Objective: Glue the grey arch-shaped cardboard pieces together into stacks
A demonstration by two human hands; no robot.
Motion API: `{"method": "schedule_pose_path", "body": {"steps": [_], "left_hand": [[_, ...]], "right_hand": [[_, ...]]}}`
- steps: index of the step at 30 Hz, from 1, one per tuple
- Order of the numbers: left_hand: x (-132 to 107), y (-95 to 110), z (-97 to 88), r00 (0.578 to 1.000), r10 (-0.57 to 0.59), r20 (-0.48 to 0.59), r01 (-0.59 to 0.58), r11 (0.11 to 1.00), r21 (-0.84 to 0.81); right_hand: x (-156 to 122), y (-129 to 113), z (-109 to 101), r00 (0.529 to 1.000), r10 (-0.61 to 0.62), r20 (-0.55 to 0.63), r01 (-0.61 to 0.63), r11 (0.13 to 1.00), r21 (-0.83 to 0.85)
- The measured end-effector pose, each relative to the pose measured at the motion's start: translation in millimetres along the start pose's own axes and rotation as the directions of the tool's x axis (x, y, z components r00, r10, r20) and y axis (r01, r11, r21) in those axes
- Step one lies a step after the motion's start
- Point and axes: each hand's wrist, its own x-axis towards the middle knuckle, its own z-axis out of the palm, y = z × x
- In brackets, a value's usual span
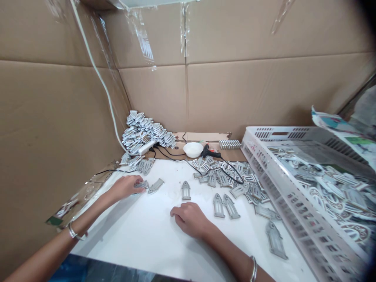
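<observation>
Cardboard walls (58, 109) box in a white tabletop (126, 246), with a white plastic crate (293, 134) heaped at the right! Left hand (125, 187) lies palm-down, fingers over a small grey arched piece (141, 185); pinching or not, can't tell. Right hand (189, 219) curls loosely, empty, near a matching grey arched piece (186, 190).

**Open lane across the near tabletop (132, 235)**
Bare white surface ran near and centre; scattered grey arched pieces (219, 206) blocked the far right, a white plastic crate (272, 203) walled the right, and a cardboard wall (58, 117) closed the left.
</observation>
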Motion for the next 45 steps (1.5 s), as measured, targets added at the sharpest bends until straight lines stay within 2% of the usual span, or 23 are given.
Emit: {"method": "schedule_pose_path", "body": {"steps": [29,45], "left_hand": [[-1.8,-1.4,3.1,0.999,-0.028,-0.045,0.029,0.999,0.022],[-4.8,1.5,-0.2,0.999,-0.038,-0.009,0.038,0.999,0.017]], "right_hand": [[0.2,0.1,-1.2,1.000,0.001,0.015,-0.001,1.000,0.000],[0.3,0.1,-0.8,1.000,0.005,0.010,-0.005,1.000,0.002]]}}
